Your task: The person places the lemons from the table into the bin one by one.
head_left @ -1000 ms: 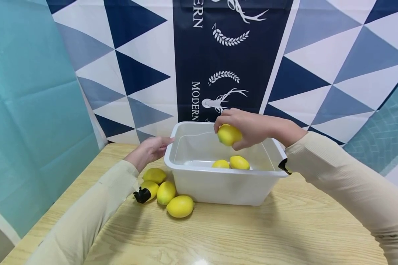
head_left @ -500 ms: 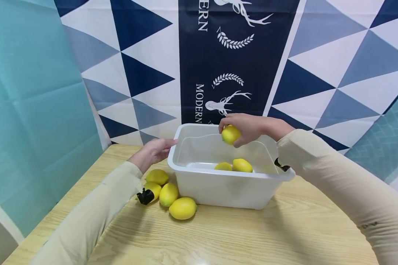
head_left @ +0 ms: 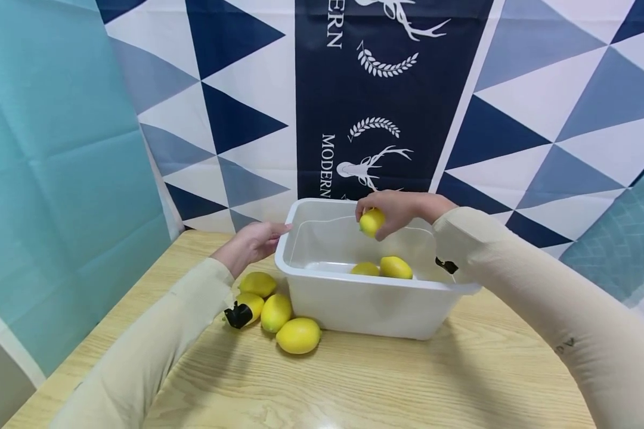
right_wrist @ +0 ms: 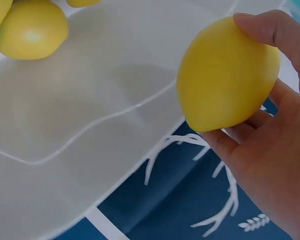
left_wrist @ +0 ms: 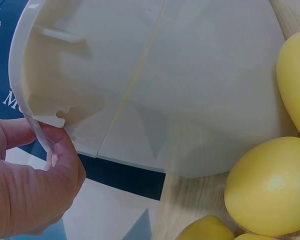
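Note:
A white plastic bin [head_left: 365, 304] stands on the wooden table. My left hand [head_left: 252, 241] grips its left rim between thumb and fingers, and the left wrist view shows this hand [left_wrist: 35, 185] pinching the rim's edge. Over the bin's rear part, my right hand [head_left: 394, 210] holds a yellow lemon [head_left: 372, 221]. In the right wrist view the thumb and fingers curl round that lemon [right_wrist: 227, 75]. Inside the bin lie two lemons, one in front [head_left: 396, 267] and one partly hidden by the bin's front wall [head_left: 365, 269].
Several lemons cluster on the table by the bin's left front corner, the nearest lemon [head_left: 298, 335] lying close to the front wall. A patterned cloth [head_left: 375, 95] hangs right behind the bin. A teal cloth [head_left: 70, 179] borders the table's left side.
My right hand has shifted slightly left and away over the bin, still holding the lemon. The left hand keeps its grip on the rim. The head view has shifted a little.

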